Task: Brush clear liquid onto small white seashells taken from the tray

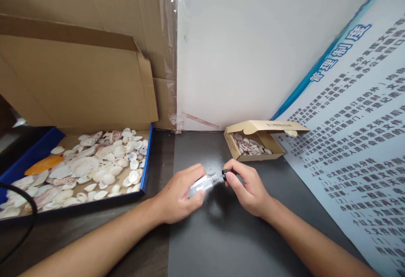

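My left hand [183,194] is closed around a small clear bottle [205,183], which lies tilted with its open neck pointing right and slightly up. Just beyond that neck, my right hand [248,186] pinches a small black cap [225,175] between thumb and fingertips. Cap and bottle neck are apart, with a narrow gap between them. Both hands are over the dark grey mat [218,239]. What the bottle holds, if anything, is hard to make out.
On the left stands a blue-edged cardboard box [146,158] with its lid up, full of seashells [85,165], one of them orange [43,165]. A smaller open carton [261,157] with shells sits behind my right hand. A printed poster [348,142] slants along the right; a black cable [30,201] curves at far left.
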Tool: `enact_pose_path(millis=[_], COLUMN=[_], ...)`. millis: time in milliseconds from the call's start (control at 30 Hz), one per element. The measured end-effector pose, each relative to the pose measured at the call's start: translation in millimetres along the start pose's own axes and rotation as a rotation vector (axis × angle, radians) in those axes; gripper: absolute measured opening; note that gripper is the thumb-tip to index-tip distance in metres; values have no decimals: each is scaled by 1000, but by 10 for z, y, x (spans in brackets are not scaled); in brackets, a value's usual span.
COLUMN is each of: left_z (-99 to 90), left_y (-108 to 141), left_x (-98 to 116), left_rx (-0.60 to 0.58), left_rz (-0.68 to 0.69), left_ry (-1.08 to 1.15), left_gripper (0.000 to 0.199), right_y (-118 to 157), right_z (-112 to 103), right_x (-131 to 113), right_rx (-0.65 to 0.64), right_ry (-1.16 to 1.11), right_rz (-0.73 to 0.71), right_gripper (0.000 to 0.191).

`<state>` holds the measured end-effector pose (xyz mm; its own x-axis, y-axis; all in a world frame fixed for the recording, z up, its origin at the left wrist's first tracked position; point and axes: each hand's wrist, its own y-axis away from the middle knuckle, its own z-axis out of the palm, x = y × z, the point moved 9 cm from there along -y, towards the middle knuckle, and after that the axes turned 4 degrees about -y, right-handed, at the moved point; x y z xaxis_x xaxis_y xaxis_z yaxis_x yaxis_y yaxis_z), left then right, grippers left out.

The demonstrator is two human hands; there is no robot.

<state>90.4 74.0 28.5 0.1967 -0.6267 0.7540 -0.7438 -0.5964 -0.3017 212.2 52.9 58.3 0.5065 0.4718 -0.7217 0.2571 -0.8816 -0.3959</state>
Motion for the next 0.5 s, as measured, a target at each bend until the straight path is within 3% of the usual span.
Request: enact_pose_path(millis=[167, 500], left_z=[-7, 16], left_y=[-5, 9], left_x=[30, -4], left_rx=[-17, -49], left_rz=[57, 58], left_ry=[61, 54], left_gripper=[12, 5], right_y=[11, 23], right_z=[7, 27], right_x=[-13, -6], right_rx=[-14, -50], right_ry=[-26, -58], right_rz=[-1, 19], right_gripper=[10, 17])
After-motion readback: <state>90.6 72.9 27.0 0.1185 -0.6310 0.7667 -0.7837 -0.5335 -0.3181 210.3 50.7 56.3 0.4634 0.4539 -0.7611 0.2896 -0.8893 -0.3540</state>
